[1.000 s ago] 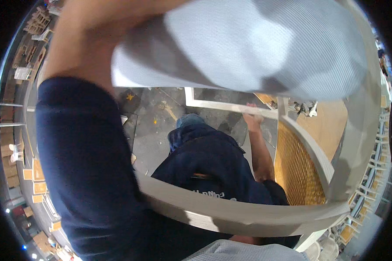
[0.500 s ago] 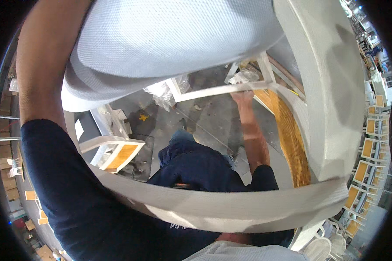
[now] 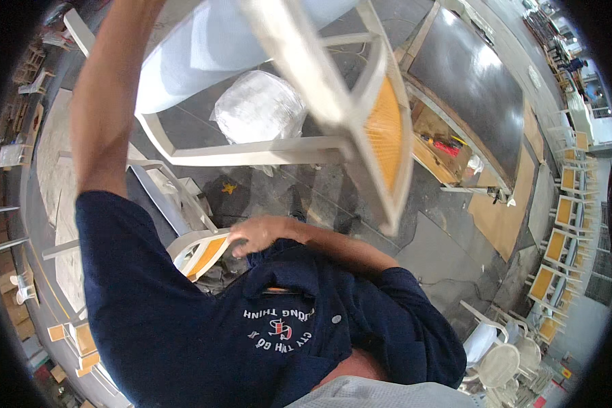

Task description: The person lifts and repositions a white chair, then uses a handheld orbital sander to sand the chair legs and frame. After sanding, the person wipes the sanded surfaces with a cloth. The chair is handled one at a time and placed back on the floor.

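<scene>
- right hand (image 3: 255,234) curls around the rim of a white chair with an orange seat (image 3: 198,250), near left.
- left hand is out of view; that arm lifts a white chair frame (image 3: 306,146) overhead.

Workshop floor of dark grey concrete (image 3: 449,238), stained and patchy. Long dark-topped workbench (image 3: 476,75) at far right, tools on its lower shelf. Flat brown boards (image 3: 506,217) lie on the floor beside it. Row of white-framed chairs with orange cane backs (image 3: 557,238) along the right edge. Plastic-wrapped white bundle (image 3: 258,112) at far centre. Daylight is bright and even.
</scene>
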### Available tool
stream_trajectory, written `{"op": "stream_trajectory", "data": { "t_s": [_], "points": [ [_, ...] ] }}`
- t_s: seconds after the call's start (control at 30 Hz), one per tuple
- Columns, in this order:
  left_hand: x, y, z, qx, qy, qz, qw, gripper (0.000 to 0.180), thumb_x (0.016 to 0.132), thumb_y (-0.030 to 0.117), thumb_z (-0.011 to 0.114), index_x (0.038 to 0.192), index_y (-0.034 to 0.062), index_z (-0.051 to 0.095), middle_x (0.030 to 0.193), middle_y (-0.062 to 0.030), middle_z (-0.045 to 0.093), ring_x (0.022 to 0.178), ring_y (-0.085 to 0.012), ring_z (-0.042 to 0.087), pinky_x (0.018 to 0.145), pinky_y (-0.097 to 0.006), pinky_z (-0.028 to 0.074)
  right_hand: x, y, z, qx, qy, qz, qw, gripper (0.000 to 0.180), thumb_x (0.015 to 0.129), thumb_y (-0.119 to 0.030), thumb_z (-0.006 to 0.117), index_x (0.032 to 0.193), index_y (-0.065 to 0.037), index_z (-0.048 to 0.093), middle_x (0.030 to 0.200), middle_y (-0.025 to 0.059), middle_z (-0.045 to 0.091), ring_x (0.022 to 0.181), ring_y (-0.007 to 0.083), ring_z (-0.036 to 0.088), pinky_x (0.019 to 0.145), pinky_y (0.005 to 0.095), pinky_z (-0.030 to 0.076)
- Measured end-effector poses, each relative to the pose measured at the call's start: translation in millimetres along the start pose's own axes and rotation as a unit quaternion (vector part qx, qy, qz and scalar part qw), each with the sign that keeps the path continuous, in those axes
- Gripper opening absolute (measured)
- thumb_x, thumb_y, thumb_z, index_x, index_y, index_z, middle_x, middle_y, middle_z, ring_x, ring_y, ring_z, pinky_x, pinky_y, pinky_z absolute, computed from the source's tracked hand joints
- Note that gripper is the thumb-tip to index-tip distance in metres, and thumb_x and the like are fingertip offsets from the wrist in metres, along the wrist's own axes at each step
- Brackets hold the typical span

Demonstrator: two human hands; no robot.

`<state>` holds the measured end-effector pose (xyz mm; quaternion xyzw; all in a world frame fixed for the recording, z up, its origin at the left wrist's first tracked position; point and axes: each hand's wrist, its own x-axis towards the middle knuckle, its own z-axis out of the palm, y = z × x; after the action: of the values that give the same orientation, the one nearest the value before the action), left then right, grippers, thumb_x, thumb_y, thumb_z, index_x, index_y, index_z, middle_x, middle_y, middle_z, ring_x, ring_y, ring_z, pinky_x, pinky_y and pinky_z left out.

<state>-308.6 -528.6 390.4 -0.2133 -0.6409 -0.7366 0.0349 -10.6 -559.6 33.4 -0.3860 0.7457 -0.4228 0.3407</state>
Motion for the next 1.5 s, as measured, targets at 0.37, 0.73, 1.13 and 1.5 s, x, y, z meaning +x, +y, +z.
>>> {"op": "stream_trajectory", "data": {
  "t_s": [0.37,0.73,1.13,1.5],
  "points": [
    [-225.2,-251.2,-136.7,0.121,0.017,-0.115,0.986,0.026,0.064,0.01,0.073,0.083,-0.0028,0.061,0.074,-0.009,0.064,0.065,-0.0175,0.062,0.061,-0.031,0.05,-64.3,85.4,-49.0,0.102,0.198,0.194,0.955,0.034,0.09,-0.031,0.051,0.105,-0.004,0.063,0.102,0.0147,0.065,0.093,0.0284,0.062,0.082,0.0374,0.047],
    [-359.6,-281.0,-195.9,0.077,-0.086,-0.156,0.981,0.04,0.07,0.013,0.071,0.105,0.0087,0.053,0.11,-0.006,0.054,0.102,-0.018,0.05,0.088,-0.032,0.042,-139.6,157.2,-164.3,0.275,0.587,0.235,0.724,0.053,0.083,-0.036,0.065,0.124,-0.005,0.052,0.102,0.0093,0.062,0.088,0.0177,0.059,0.08,0.031,0.047],
    [-402.4,-322.5,-203.8,0.252,0.012,-0.279,0.927,0.057,0.071,0.009,0.067,0.123,0.0016,0.046,0.119,-0.0109,0.052,0.112,-0.0233,0.048,0.098,-0.034,0.036,-160.5,229.3,-216.6,0.128,0.623,0.272,0.722,0.063,0.079,-0.037,0.069,0.129,-0.005,0.046,0.116,0.015,0.056,0.1,0.0202,0.057,0.085,0.0332,0.046],
    [-473.8,-446.7,-44.9,0.386,0.103,-0.427,0.811,0.039,0.066,0.004,0.07,0.103,-0.0016,0.059,0.08,-0.0045,0.06,0.072,-0.0135,0.056,0.07,-0.029,0.048,-449.0,465.9,-112.9,0.418,0.603,0.49,0.472,0.051,0.08,-0.032,0.063,0.121,-0.003,0.051,0.114,0.0136,0.056,0.097,0.0234,0.056,0.071,0.0431,0.051]
  ]
}}
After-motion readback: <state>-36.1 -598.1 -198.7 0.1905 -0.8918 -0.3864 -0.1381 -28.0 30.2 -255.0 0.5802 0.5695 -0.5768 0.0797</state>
